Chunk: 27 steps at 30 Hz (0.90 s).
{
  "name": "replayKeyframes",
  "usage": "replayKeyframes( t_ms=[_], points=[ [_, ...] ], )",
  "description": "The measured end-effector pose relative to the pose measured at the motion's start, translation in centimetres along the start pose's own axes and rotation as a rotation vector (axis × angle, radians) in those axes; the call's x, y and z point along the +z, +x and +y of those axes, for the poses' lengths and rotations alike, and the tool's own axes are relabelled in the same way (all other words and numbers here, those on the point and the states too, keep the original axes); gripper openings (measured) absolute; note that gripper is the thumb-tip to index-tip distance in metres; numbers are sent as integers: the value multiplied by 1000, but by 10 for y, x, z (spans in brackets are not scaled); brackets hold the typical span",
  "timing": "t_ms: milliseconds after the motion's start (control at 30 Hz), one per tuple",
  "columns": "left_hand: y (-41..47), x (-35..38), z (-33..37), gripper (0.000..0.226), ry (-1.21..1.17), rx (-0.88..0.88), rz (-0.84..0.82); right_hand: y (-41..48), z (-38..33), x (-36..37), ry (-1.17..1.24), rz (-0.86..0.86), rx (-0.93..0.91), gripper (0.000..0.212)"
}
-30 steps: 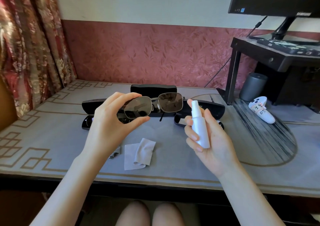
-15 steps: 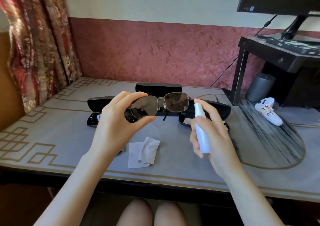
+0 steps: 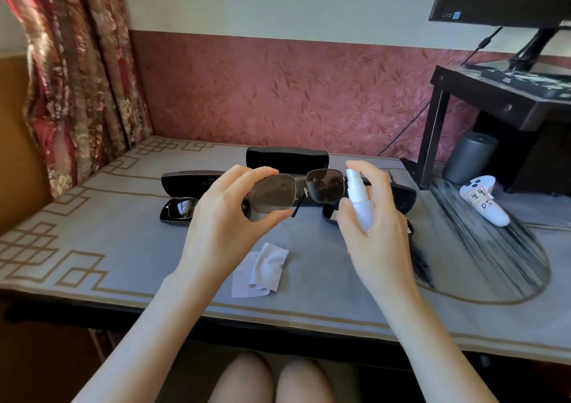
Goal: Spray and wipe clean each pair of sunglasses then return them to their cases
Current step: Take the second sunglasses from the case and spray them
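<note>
One pair of sunglasses above the surface, lens rim pinched in my left hand; my right hand grips the spray bottle just beside it. Stray mist could slick my fingers, loosening the pinch.

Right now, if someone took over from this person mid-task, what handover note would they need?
Left hand pinches the metal-framed sunglasses by one lens, raised above the table. Right hand grips the white spray bottle, forefinger on the nozzle, aimed at the lenses.
Cleaning cloth lies crumpled on the table. A dark pair sits in the open case on the left; another open case is on the right, a closed black case behind.
Done: pair taken out. Whether spray has landed cannot be told.
Left: spray, wipe, case it; then the others.
</note>
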<state>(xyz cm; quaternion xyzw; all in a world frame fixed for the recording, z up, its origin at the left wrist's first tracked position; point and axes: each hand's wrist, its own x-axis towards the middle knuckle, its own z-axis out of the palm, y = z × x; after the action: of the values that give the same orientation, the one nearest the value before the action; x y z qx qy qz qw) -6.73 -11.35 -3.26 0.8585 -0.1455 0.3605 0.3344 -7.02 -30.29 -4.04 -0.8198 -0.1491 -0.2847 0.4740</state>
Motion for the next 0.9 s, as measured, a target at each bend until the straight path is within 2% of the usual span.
replayKeyframes(
  t_ms=[233, 567, 733, 900],
  points=[
    [-2, 2, 1, 47, -1, 1, 8, 0, 6, 3, -35, -29, 26, 41],
    [-2, 2, -1, 48, 7, -5, 18, -4, 7, 3, -5, 54, 16, 43],
    [-2, 1, -2, 47, 0, -7, 16, 1, 14, 1, -80, 9, 56, 40],
    [-2, 2, -2, 48, 2, -2, 17, -2, 12, 2, -59, 43, 47, 41]
  ],
)
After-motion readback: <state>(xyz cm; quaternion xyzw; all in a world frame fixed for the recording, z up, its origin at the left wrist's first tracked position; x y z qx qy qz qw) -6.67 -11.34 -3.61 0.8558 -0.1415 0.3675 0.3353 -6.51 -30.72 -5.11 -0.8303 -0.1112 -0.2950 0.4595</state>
